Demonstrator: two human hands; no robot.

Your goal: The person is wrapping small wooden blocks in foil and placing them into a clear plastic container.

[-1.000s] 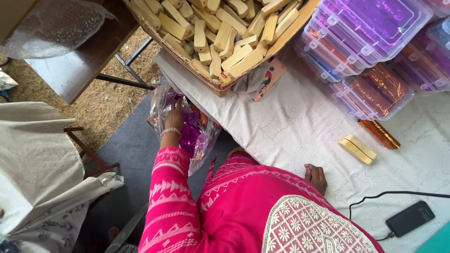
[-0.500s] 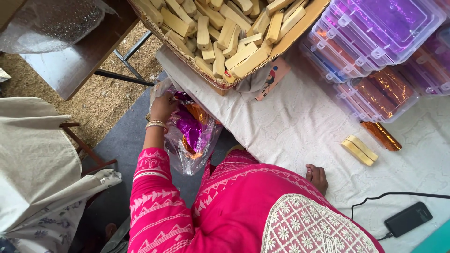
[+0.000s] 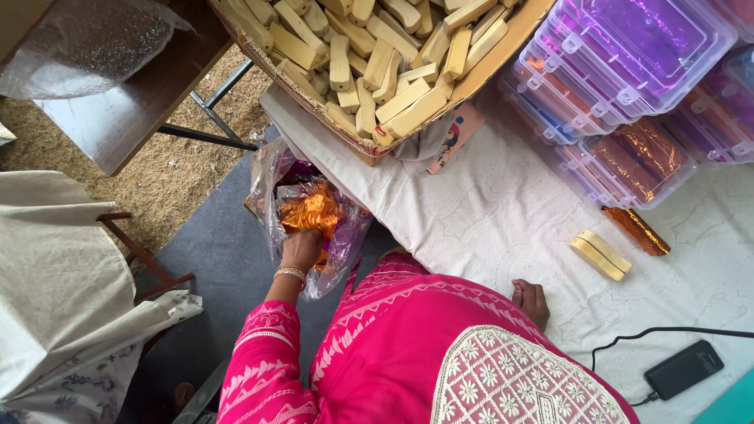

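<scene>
I am looking down at my left hand (image 3: 301, 250), which is pinching a crinkled orange foil sheet (image 3: 312, 210) at the mouth of a clear plastic bag (image 3: 271, 169) hanging beside the bench (image 3: 487, 212). The foil looks flimsy; tugging could tear it or drag purple sheets out. My right hand (image 3: 532, 301) is resting curled on the bench, holding nothing. A cardboard box (image 3: 479, 67) is holding wooden blocks (image 3: 377, 55); clear lidded cases (image 3: 620, 47) are holding foil-wrapped pieces.
</scene>
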